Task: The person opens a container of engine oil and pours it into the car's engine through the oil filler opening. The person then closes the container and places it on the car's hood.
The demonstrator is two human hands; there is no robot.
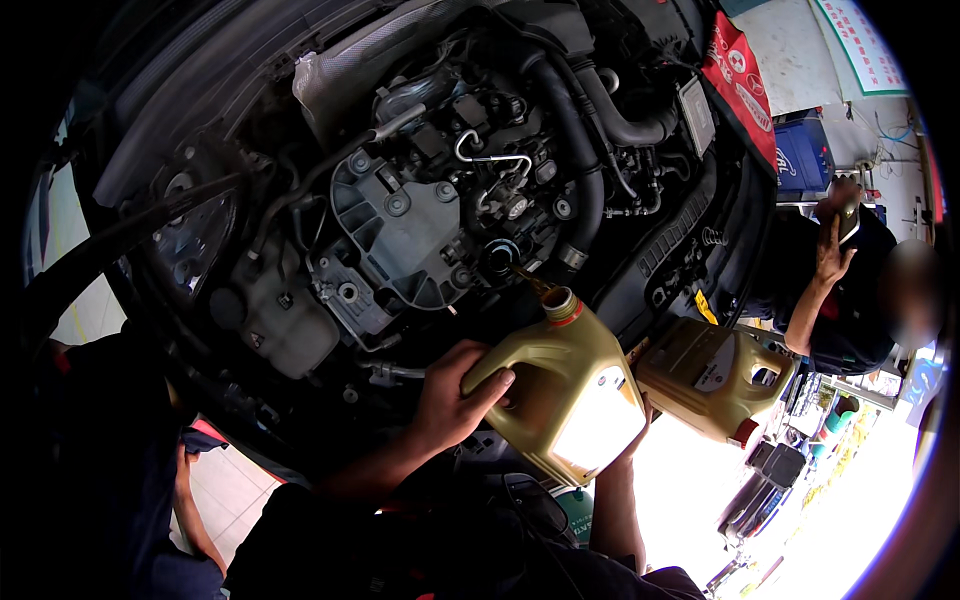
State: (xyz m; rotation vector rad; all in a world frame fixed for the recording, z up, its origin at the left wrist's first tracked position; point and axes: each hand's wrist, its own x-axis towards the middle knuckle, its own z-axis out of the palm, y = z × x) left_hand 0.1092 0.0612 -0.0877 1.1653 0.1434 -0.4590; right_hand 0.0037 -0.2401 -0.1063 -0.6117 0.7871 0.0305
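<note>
Just below the black, round filler opening (502,257), we hold a tilted gold plastic jug (570,352), amber liquid (532,281) running toward the opening. Our left hand (453,398) is clasped round its handle (500,356); our right hand (634,440), partly hidden, holds its lower side.

Print shows in several places, much of it small or washed out.
The red cover (738,85) at the upper right carries white lettering and round emblems; beyond it, a white sheet (865,42) with green edging bears rows of red characters. A blue case (803,152) shows large white letters. On the tipped gold jug (540,365), glare bleaches the front label (602,430) past reading; the second gold jug (682,358) wears a pale label (715,368) with print too small to read. A small warning triangle (258,340) marks the translucent reservoir (292,330).
</note>
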